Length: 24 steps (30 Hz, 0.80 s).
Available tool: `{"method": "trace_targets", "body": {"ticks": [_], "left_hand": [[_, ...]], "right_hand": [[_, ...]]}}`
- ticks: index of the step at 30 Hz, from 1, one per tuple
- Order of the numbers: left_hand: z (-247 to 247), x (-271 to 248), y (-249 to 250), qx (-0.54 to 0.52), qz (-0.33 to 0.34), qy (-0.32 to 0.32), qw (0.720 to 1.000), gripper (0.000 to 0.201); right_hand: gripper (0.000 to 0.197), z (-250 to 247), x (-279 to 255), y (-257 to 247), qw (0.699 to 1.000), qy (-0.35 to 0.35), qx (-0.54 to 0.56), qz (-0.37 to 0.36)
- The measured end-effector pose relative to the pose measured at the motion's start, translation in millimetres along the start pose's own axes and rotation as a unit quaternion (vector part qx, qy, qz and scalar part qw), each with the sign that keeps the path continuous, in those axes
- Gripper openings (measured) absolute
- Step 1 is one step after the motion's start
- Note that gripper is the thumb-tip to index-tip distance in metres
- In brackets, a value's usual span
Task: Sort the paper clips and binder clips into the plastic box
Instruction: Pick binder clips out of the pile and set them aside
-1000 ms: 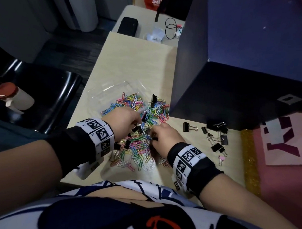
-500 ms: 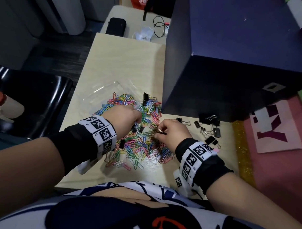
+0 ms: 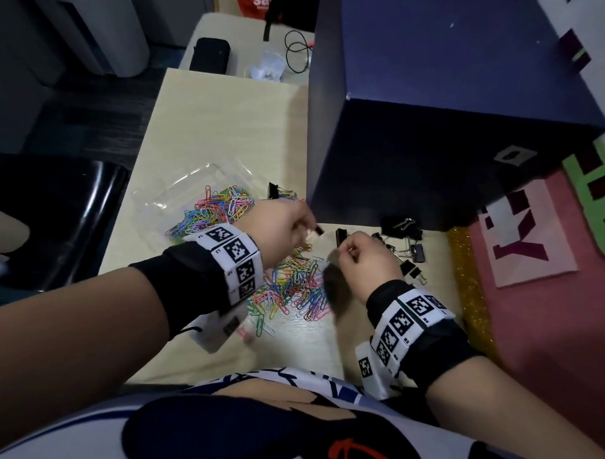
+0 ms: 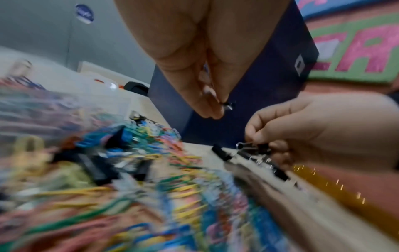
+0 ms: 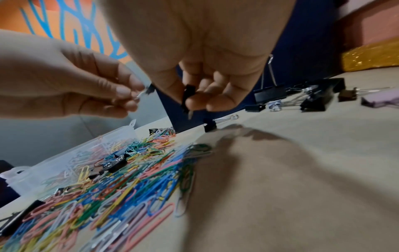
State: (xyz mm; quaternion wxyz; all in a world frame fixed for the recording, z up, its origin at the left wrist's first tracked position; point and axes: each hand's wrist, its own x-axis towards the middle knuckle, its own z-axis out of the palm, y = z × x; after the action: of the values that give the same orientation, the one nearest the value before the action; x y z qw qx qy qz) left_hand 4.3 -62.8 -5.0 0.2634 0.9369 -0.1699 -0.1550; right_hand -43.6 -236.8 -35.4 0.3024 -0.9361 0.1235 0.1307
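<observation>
Both hands raised off the worktop (image 3: 222,129), over the right edge of the paper clip pile (image 3: 289,284). Left hand (image 3: 280,226): fingers (image 5: 121,90) curled, pinching a small black binder clip (image 5: 149,89) by its wire handle, clip hanging off the fingertips. Right hand (image 3: 364,258): fingers (image 5: 218,95) curled around another black binder clip (image 5: 187,97), held upright between thumb and fingertips. The two hands are close, not touching.

Paper clips: multicoloured, spread loose on the worktop from the near-left up to the clear plastic box (image 3: 190,195). Part of the pile sits against or in the box's right end; cannot tell which compartment. A few black binder clips are mixed into the pile (image 5: 114,164).

One black binder clip (image 3: 276,192) lies at the far edge of the pile, just beside the dark blue box (image 3: 427,122). Another (image 5: 210,125) lies alone on the worktop under the right hand. A separate group of black binder clips (image 3: 406,239) sits right of the hands, along the near face of the blue box, with a gold glitter strip (image 3: 467,285) further right.

Left wrist view is heavily motion-blurred.
</observation>
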Motion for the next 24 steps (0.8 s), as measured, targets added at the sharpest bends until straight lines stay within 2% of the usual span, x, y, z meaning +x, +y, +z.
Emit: {"method": "trace_targets", "body": {"ticks": [3,5,8,11,14,19,24], "left_hand": [[5,3,9,-0.048,0.013,0.016,0.999,0.029],[5,4,4,-0.004,0.02,0.005,1.0,0.029],[2,-2,-16,0.114,-0.001,-0.056,0.992,0.026],[2,-16,-31,0.233,0.007,-0.118,0.965,0.031],[9,-27,-38,0.293,0.018,-0.141,0.945,0.037],[14,-32,-49,0.264,-0.013,-0.136,0.955,0.033],[14,-37,-58,0.186,-0.038,-0.124,0.974,0.031]], "right_hand": [[0.023,-3,-2,8,0.996,0.084,0.002,0.036],[0.031,-4,-5,11,0.994,0.1,-0.028,0.044],[0.031,1,-5,12,0.995,0.095,-0.042,0.007],[0.026,11,-5,7,0.995,0.076,-0.053,-0.035],[0.021,21,-6,-1,0.994,0.035,-0.069,-0.08],[0.018,30,-2,-18,0.988,-0.031,-0.092,-0.122],[0.015,38,2,-34,0.981,-0.061,-0.097,-0.157]]}}
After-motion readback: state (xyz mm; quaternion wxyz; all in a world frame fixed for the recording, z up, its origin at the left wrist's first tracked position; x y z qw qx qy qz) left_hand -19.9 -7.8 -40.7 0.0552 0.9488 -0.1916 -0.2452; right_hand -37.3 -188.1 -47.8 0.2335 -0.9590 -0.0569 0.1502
